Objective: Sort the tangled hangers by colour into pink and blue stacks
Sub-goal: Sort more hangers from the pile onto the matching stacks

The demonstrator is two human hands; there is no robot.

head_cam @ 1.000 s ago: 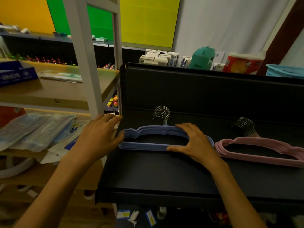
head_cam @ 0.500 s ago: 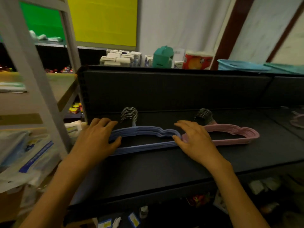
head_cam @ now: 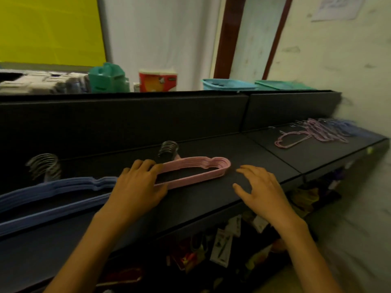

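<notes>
Both hands have shifted rightward since the earlier frames, off the blue stack (head_cam: 48, 195) and toward the pink stack (head_cam: 193, 171); the left hand (head_cam: 138, 185) now rests with loosely bent fingers on the left end of the pink hangers, gripping nothing that I can make out, while the right hand (head_cam: 259, 187) hovers spread and empty just right of that stack, above the black shelf (head_cam: 211, 199); the step looks like squaring the pink stack, so pressing inward evenly from both ends, with the metal hooks (head_cam: 168, 149) kept aligned at the far side, should tidy it without toppling the layers; the blue stack lies to the left, close beside the pink one; far right on the shelf a tangled pile (head_cam: 325, 130) of pink and blue hangers remains, with one pink hanger (head_cam: 293, 139) loose at its left, so much sorting seems left; beyond the back panel stand a blue basket (head_cam: 228, 84) and a green basket (head_cam: 281, 84); their contents are not visible.
</notes>
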